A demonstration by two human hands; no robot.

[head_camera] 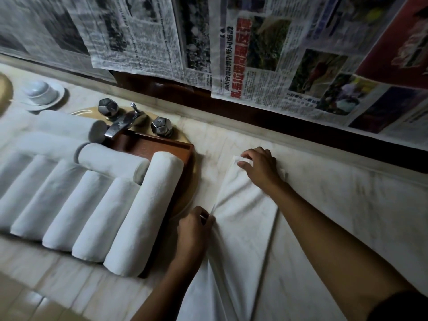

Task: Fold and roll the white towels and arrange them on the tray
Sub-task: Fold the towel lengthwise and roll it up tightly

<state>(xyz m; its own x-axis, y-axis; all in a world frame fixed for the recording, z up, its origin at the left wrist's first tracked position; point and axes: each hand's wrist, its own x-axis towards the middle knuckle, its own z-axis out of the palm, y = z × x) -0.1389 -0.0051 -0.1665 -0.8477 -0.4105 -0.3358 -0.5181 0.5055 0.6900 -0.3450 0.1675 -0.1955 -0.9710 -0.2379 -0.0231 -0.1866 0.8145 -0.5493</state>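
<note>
A white towel (pixel 245 218) lies folded into a long strip on the marble counter, its near end hanging over the front edge. My right hand (pixel 260 166) pinches the towel's far end between curled fingers. My left hand (pixel 193 230) grips the strip's left edge about halfway along. To the left, a brown wooden tray (pixel 183 149) holds several rolled white towels (pixel 143 214) side by side, with more rolls (pixel 113 159) laid across behind them.
A chrome faucet with two faceted knobs (pixel 126 120) stands behind the tray over a gold sink rim. A white cup upside down on a saucer (pixel 41 92) sits at far left. Newspaper sheets (pixel 266 54) cover the wall behind the counter.
</note>
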